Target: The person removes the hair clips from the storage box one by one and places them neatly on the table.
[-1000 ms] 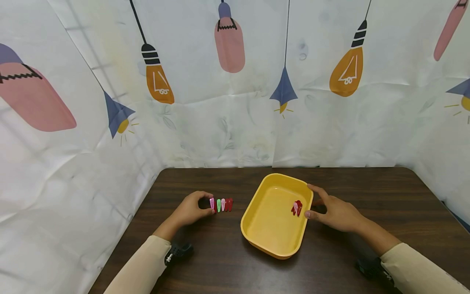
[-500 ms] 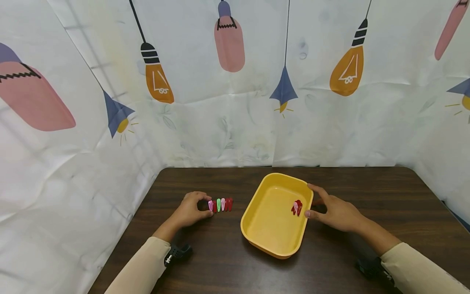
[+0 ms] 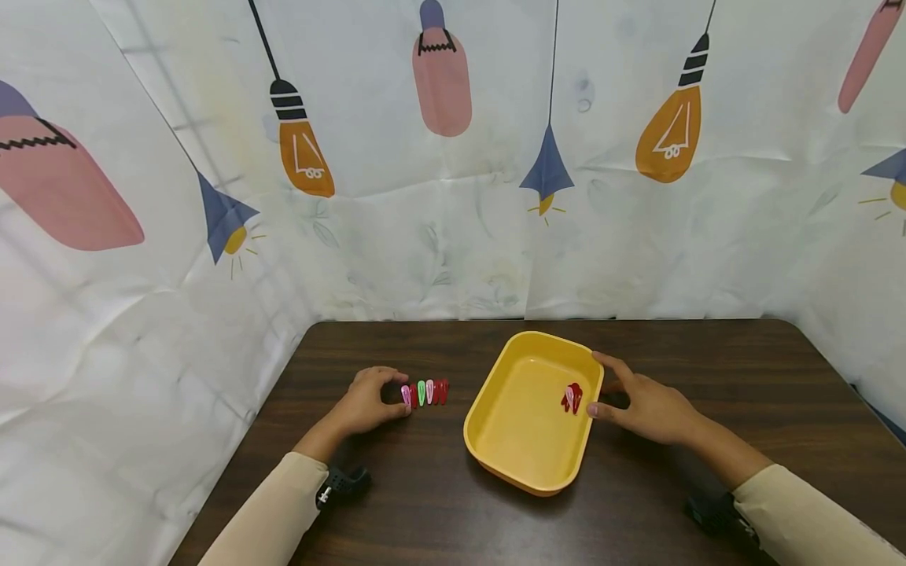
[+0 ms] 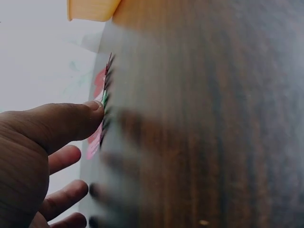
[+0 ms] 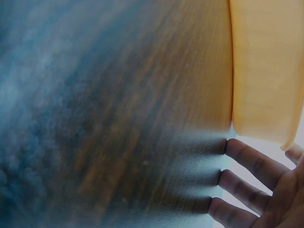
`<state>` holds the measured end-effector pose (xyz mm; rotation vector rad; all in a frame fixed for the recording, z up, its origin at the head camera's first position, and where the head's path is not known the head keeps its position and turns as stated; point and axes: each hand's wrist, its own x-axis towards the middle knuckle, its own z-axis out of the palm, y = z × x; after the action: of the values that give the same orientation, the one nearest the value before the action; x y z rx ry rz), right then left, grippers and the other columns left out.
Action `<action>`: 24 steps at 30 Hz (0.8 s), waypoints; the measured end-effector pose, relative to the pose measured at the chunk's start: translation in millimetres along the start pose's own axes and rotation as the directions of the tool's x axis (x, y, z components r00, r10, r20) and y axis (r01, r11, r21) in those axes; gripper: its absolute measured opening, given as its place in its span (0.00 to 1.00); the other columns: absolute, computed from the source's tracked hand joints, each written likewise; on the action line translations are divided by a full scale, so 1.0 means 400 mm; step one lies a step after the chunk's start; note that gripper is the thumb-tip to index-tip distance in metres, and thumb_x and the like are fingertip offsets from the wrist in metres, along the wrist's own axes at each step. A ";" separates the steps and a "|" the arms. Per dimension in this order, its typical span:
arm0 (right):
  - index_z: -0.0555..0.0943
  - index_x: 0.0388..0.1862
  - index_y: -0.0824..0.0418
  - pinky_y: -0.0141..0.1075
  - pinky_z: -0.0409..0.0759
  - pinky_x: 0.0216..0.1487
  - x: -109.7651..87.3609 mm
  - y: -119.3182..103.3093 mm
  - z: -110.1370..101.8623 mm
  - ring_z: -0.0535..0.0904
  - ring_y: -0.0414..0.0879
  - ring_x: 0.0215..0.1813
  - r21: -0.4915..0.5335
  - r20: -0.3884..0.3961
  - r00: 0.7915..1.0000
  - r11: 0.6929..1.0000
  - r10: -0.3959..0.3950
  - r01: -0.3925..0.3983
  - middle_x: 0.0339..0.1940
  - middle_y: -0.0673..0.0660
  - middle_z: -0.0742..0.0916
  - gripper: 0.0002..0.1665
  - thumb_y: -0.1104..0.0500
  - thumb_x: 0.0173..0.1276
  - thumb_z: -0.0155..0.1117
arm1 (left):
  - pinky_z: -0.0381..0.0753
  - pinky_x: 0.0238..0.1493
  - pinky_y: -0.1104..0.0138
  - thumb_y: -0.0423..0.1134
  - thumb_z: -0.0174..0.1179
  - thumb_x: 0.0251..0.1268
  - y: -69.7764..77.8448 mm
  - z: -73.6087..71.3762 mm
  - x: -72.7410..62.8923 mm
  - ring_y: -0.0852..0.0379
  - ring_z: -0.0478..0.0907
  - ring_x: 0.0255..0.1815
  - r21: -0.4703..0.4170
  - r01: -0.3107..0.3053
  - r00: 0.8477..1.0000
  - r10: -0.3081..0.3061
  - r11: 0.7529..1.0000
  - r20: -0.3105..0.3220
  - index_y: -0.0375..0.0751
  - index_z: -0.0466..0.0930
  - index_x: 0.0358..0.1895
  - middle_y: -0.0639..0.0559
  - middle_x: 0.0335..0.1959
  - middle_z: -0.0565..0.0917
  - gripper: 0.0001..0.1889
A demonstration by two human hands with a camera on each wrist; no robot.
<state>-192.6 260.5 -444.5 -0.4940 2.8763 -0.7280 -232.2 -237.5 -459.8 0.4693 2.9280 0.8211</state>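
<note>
In the head view my left hand point(image 3: 364, 402) has thumb and index finger at the two ends of a bright pink hair clip point(image 3: 406, 395), pinching it flat at the table. This clip is the left end of a row with a red clip, a green clip point(image 3: 421, 392), a light pink clip point(image 3: 429, 391) and more red clips point(image 3: 444, 391). My right hand point(image 3: 651, 405) touches the right rim of a yellow tray point(image 3: 501, 448) with a spread thumb and index finger. Its other fingers point(image 5: 251, 161) rest on the table in the right wrist view. Inside the tray lie several red and pink clips point(image 3: 572, 398).
The dark wooden table point(image 3: 439, 503) has rounded far corners. A white curtain point(image 3: 425, 251) printed with lamps and bulbs hangs behind it and at the sides. Dark straps point(image 3: 343, 481) sit at the wrists.
My left hand has shifted the bright pink clip slightly left, and it now leans a little beside the red clip. The right hand and the tray stay where they were.
</note>
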 end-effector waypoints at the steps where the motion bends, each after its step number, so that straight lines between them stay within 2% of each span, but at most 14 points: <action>1: 0.46 0.85 0.45 0.65 0.79 0.46 0.000 0.000 0.000 0.81 0.65 0.60 -0.001 0.001 1.000 1.000 0.001 -0.001 0.60 0.60 0.86 0.57 0.27 0.68 0.61 | 0.61 0.69 0.37 0.46 0.76 0.58 0.001 -0.001 0.001 0.33 0.62 0.71 -0.005 -0.003 1.000 0.002 1.000 -0.001 0.43 0.82 0.62 0.40 0.67 0.75 0.28; 7: 0.46 0.85 0.45 0.66 0.79 0.47 0.001 -0.001 -0.002 0.81 0.65 0.60 0.001 0.003 1.000 1.000 0.002 -0.002 0.60 0.59 0.85 0.57 0.27 0.68 0.61 | 0.60 0.69 0.37 0.44 0.76 0.59 0.023 -0.012 0.014 0.34 0.60 0.72 -0.032 -0.044 0.999 0.043 0.999 -0.019 0.42 0.81 0.63 0.41 0.67 0.75 0.29; 15: 0.46 0.85 0.45 0.64 0.80 0.45 0.000 0.000 -0.001 0.81 0.65 0.59 0.002 0.006 1.000 1.000 -0.002 0.002 0.60 0.60 0.85 0.58 0.26 0.68 0.60 | 0.61 0.69 0.37 0.43 0.74 0.62 0.086 -0.026 0.031 0.35 0.58 0.75 -0.049 -0.099 0.995 0.097 0.994 -0.035 0.40 0.79 0.65 0.43 0.69 0.74 0.29; 24: 0.46 0.85 0.45 0.64 0.80 0.45 -0.001 -0.002 -0.001 0.81 0.65 0.60 0.000 0.002 1.000 1.000 -0.002 0.002 0.61 0.60 0.85 0.57 0.28 0.68 0.61 | 0.65 0.68 0.39 0.46 0.72 0.65 0.149 -0.033 0.051 0.41 0.59 0.75 -0.048 -0.123 0.992 0.121 0.991 -0.032 0.48 0.79 0.66 0.49 0.70 0.73 0.27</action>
<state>-192.0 260.3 -443.8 -0.4975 2.8746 -0.7272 -237.2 -189.5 -417.5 0.6435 2.9207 0.9204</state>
